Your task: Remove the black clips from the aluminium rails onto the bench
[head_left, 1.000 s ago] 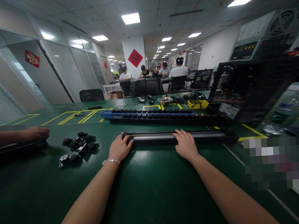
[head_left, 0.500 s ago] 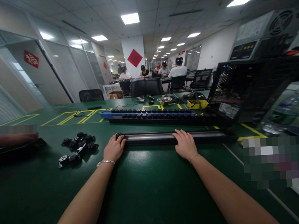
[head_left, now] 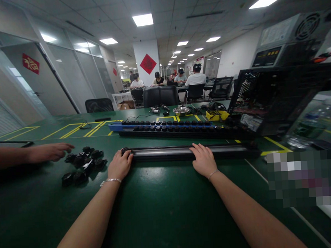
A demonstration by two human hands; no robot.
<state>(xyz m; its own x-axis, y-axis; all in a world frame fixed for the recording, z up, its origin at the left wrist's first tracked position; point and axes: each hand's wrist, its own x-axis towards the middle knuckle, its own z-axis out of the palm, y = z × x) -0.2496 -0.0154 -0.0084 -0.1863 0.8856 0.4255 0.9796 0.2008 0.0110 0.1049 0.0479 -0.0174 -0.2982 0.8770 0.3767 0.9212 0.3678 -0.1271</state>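
Observation:
A long black tray with a shiny metal strip along its inside lies crosswise on the table before me. At its left end my left hand is closed around a small dark part, mostly covered by the fingers. Farther right, my right hand grips the tray's near side, its fingertips curled over onto the strip. To the left lies a loose pile of small black parts, some with pale faces.
A co-worker's hand reaches in from the left towards the pile. Behind my tray lies another long tray filled with black parts, with a blue strip. An open computer case stands right; a metal bowl and yellow box sit farther back.
My left hand has shifted slightly left with the small dark part. My right hand stays nearly in place. The co-worker's hand has moved right towards the pile, its fingers now stretched out.

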